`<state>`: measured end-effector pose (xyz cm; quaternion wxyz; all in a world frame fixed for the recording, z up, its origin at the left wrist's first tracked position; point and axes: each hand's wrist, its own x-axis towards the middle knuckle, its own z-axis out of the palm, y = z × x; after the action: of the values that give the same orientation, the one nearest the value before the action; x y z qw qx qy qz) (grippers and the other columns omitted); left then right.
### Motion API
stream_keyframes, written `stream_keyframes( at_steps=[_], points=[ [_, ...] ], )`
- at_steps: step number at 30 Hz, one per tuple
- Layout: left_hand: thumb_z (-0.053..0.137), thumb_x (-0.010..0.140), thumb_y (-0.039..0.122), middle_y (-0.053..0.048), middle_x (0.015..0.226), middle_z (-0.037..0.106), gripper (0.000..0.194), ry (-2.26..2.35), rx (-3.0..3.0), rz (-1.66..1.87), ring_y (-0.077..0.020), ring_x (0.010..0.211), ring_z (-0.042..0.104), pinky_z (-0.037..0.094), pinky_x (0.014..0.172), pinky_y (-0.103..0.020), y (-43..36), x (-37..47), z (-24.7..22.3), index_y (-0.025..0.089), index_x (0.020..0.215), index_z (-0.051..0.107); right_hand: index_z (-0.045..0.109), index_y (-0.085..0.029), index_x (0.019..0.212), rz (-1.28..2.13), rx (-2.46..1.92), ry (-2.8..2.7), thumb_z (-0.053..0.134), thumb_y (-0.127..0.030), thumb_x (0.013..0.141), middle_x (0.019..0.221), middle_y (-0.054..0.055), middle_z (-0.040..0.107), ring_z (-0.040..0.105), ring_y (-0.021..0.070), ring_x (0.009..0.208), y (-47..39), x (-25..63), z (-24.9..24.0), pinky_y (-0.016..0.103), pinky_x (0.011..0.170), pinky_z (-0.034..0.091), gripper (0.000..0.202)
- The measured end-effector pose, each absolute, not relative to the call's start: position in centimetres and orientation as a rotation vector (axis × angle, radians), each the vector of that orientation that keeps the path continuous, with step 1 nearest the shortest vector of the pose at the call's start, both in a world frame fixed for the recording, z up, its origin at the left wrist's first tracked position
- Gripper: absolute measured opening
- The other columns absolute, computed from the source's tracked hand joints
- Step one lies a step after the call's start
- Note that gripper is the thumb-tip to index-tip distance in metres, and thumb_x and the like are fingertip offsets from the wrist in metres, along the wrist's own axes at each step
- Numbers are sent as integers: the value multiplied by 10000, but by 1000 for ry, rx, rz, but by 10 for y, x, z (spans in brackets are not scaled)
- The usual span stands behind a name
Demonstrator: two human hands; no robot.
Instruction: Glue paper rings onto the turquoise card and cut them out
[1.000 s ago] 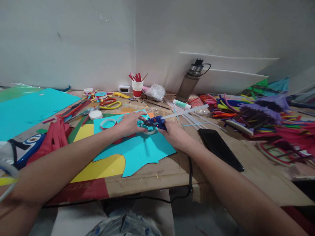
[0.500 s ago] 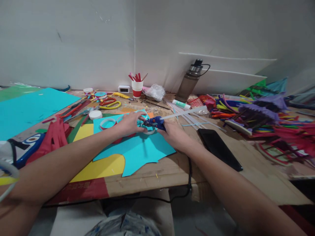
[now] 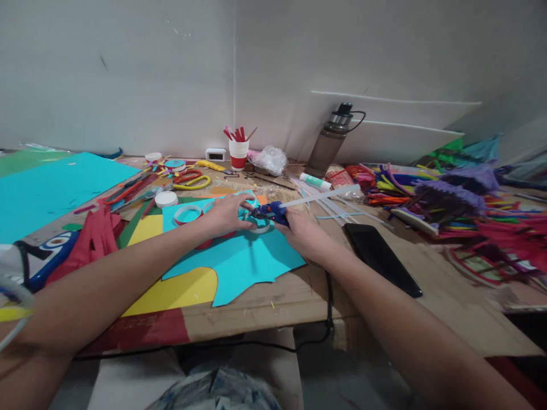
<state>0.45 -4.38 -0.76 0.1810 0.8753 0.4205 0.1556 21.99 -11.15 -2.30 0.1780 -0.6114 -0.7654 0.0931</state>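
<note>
My right hand (image 3: 301, 230) is wrapped round a blue hot glue gun (image 3: 277, 212), with a long translucent glue stick (image 3: 322, 195) jutting from its back. The dark nozzle points left, close to the fingers of my left hand (image 3: 228, 213). Thumb and fingers of that hand are curved round a white ring (image 3: 259, 229), which looks like a slice of a paper cup; glue gun and fingers partly hide it. Beside the left hand, another red and white ring (image 3: 187, 215) lies on the turquoise sheet (image 3: 243, 265). Further rings are partly covered by the hand and forearm.
A black phone (image 3: 382, 259) lies right of my right hand, with a cable (image 3: 330, 302) below. Glue sticks, a tilted bottle (image 3: 329, 142) and heaped pipe cleaners (image 3: 397, 188) stand behind. At left are yellow-handled scissors (image 3: 192, 182), a white lid (image 3: 166, 199) and red strips (image 3: 96, 236).
</note>
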Motion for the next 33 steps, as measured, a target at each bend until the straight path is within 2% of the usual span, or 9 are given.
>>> stream_keyframes(
  at_steps=[9, 17, 27, 33],
  points=[
    [823, 712, 390, -67, 1258, 715, 755, 1177, 2453, 442, -299, 1166, 645, 478, 979, -409, -43, 5, -8, 208, 1381, 524, 629, -122, 1183, 215, -1770, -2190, 529, -256, 943, 1140, 197, 696, 645, 315, 1048, -115, 216, -19, 392, 862, 464, 293],
    [821, 715, 419, -89, 1273, 705, 791, 1190, 2454, 424, -298, 1162, 649, 488, 957, -395, -42, 5, -8, 189, 1403, 508, 628, -118, 1178, 355, -1718, -2170, 545, -229, 924, 1071, 179, 710, 652, 277, 969, -114, 216, -16, 329, 766, 455, 289],
    [789, 745, 404, -71, 1247, 716, 714, 1163, 2504, 458, -296, 1143, 651, 487, 945, -402, -40, 4, -12, 206, 1377, 522, 619, -150, 1244, 147, -1742, -2194, 516, -258, 942, 1151, 181, 696, 638, 306, 1052, -117, 220, -20, 399, 866, 462, 337],
    [808, 733, 403, -64, 1250, 719, 740, 1142, 2474, 455, -297, 1182, 635, 471, 969, -413, -40, 4, -12, 210, 1382, 509, 646, -124, 1140, 81, -1870, -2237, 470, -323, 981, 1098, 196, 711, 665, 313, 975, -119, 221, -15, 384, 800, 476, 308]
  ],
)
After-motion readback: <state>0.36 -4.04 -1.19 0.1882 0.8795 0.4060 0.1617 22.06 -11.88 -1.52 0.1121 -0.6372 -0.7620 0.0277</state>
